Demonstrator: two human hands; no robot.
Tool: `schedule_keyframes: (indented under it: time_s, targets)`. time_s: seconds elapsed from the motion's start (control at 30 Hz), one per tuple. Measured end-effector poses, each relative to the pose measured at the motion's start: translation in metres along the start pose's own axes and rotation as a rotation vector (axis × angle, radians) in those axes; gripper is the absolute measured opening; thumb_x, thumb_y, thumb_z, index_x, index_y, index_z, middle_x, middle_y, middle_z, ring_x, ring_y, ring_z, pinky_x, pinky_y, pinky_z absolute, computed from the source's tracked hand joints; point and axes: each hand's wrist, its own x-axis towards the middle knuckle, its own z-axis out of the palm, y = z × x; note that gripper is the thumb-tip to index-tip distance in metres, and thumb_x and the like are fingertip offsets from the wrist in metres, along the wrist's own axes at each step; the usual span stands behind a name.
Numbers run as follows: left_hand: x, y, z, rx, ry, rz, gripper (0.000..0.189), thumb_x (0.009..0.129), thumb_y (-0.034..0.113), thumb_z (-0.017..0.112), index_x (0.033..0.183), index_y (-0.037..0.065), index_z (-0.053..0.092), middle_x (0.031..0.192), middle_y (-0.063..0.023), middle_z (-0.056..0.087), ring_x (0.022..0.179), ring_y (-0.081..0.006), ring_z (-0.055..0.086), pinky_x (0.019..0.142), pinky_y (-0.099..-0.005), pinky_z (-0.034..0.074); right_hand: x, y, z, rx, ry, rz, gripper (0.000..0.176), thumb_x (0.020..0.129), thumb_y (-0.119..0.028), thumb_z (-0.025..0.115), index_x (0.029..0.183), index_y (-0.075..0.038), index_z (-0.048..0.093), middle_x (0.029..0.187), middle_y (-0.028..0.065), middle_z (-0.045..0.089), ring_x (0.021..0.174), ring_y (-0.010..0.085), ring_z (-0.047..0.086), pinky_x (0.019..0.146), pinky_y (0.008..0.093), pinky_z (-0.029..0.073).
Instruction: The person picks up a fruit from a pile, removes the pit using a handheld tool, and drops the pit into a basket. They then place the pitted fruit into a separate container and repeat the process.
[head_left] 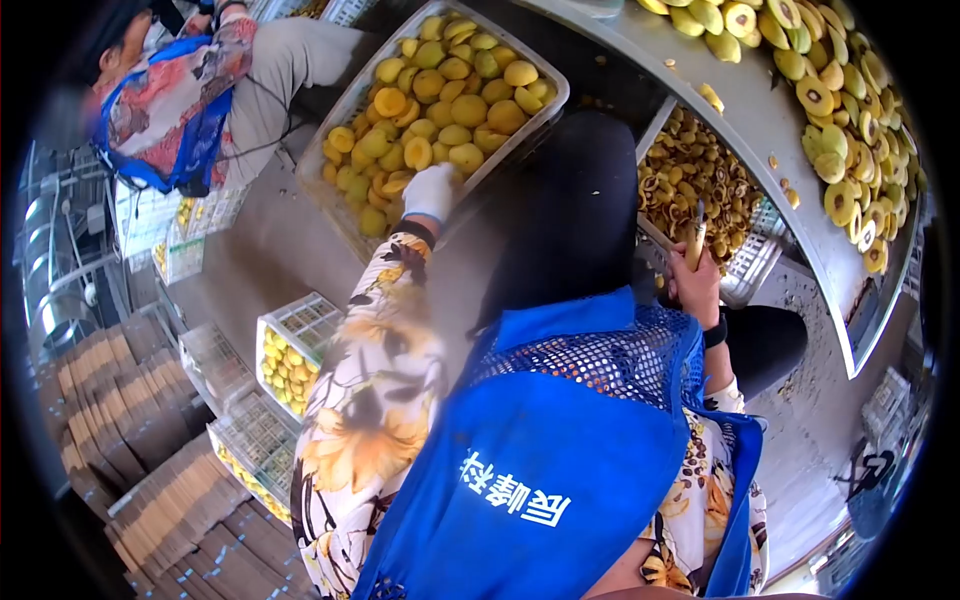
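My left hand (430, 192), in a white glove, is over the near edge of a large clear plastic crate (552, 100). Yellow-green fruit halves (440, 110), like peaches or apricots, fill that crate. The glove's back faces me and its fingers are mostly hidden, so whether it holds a fruit half does not show. Bare and closed, my right hand (695, 285) grips a small wooden-handled tool (696, 243) with a thin metal tip pointing away from me. Just beyond it lies a heap of brown fruit pits (695, 165) in a white crate (757, 250).
A metal table (690, 80) at the right bears a pile of cut fruit (840, 110). A person (190, 110) in a blue vest sits at the upper left. Crates of fruit (290, 370) and stacks of brown slatted material (160, 490) stand at the lower left.
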Motion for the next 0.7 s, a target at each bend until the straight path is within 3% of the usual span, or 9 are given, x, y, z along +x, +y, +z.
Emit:
schedule_keyframes:
  time_s: [0.13,0.2,0.27,0.3,0.33,0.4,0.47,0.6,0.7]
  targets:
    - [0.004,0.005,0.002,-0.05,0.021,0.09,0.016,0.076,0.019,0.058,0.086,0.007,0.059,0.082,-0.0199,0.061,0.083,-0.0375,0.059,0.07,-0.0465,0.046,-0.003,-0.017,0.001,-0.064,0.047,0.048,0.016,0.081,-0.015,0.061,0.09,-0.003,0.056,0.06,0.0019,0.054,0.045,0.0076,0.05,0.039,0.0232,0.04]
    - [0.012,0.004,0.002,0.0,-0.006,-0.003,0.019,0.074,0.022,0.063,0.084,0.006,0.06,0.081,-0.0198,0.062,0.083,-0.0369,0.059,0.07,-0.0455,0.046,0.001,-0.005,0.002,-0.067,0.016,-0.101,0.019,0.08,-0.016,0.062,0.091,-0.002,0.057,0.063,0.0065,0.058,0.049,0.0122,0.055,0.046,0.0271,0.045]
    - [0.014,0.027,-0.022,0.044,-0.017,-0.01,0.025,0.076,0.031,0.058,0.08,0.006,0.061,0.081,-0.0202,0.062,0.08,-0.0387,0.058,0.07,-0.0465,0.046,-0.012,-0.021,-0.005,-0.202,0.025,-0.289,0.029,0.077,-0.021,0.064,0.096,0.0,0.058,0.07,0.0138,0.062,0.06,0.0202,0.062,0.058,0.0318,0.049]
    - [0.014,0.045,-0.034,0.006,0.049,-0.038,0.029,0.074,0.035,0.06,0.081,0.006,0.063,0.081,-0.0204,0.063,0.079,-0.0389,0.059,0.07,-0.0466,0.047,-0.011,-0.011,-0.008,-0.246,0.08,-0.353,0.039,0.075,-0.026,0.066,0.102,0.0,0.057,0.077,0.0183,0.063,0.072,0.0271,0.064,0.068,0.034,0.049]
    - [0.01,0.084,-0.056,-0.065,0.197,0.027,0.025,0.076,0.031,0.061,0.083,0.008,0.064,0.079,-0.019,0.063,0.076,-0.0376,0.059,0.068,-0.0437,0.048,-0.016,-0.011,-0.018,-0.266,0.082,-0.348,0.03,0.075,-0.021,0.067,0.096,-0.002,0.058,0.076,0.0122,0.062,0.071,0.0195,0.061,0.068,0.0314,0.047]
    - [0.015,0.146,-0.1,-0.25,0.55,0.527,0.023,0.08,0.028,0.064,0.086,0.006,0.065,0.081,-0.0184,0.063,0.076,-0.0345,0.061,0.067,-0.0395,0.049,-0.026,-0.012,-0.032,-0.228,0.059,-0.251,0.029,0.075,-0.021,0.068,0.095,-0.002,0.058,0.077,0.0127,0.062,0.071,0.02,0.06,0.069,0.032,0.047]
    - [0.04,0.204,-0.131,-0.419,0.659,0.592,0.021,0.08,0.024,0.064,0.091,0.006,0.065,0.084,-0.0165,0.064,0.076,-0.0334,0.061,0.067,-0.0373,0.049,-0.029,-0.002,-0.039,-0.216,0.101,-0.261,0.028,0.075,-0.021,0.068,0.094,-0.002,0.058,0.076,0.0114,0.062,0.069,0.0185,0.059,0.068,0.0314,0.047]
    - [0.102,0.316,-0.183,-0.183,0.665,0.816,0.021,0.08,0.024,0.061,0.095,0.009,0.064,0.091,-0.0135,0.062,0.078,-0.0315,0.061,0.068,-0.0384,0.049,-0.034,0.003,-0.045,-0.111,0.131,-0.265,0.026,0.076,-0.02,0.067,0.093,-0.003,0.058,0.075,0.0104,0.061,0.068,0.0182,0.057,0.066,0.0315,0.047]
    - [0.159,0.378,-0.16,0.126,0.534,0.8,0.023,0.082,0.025,0.054,0.094,0.006,0.058,0.085,-0.0145,0.062,0.071,-0.0314,0.062,0.06,-0.0401,0.05,-0.049,-0.015,-0.05,-0.083,0.142,-0.188,0.025,0.076,-0.019,0.067,0.091,-0.002,0.058,0.076,0.0127,0.062,0.069,0.0195,0.059,0.066,0.0325,0.047]
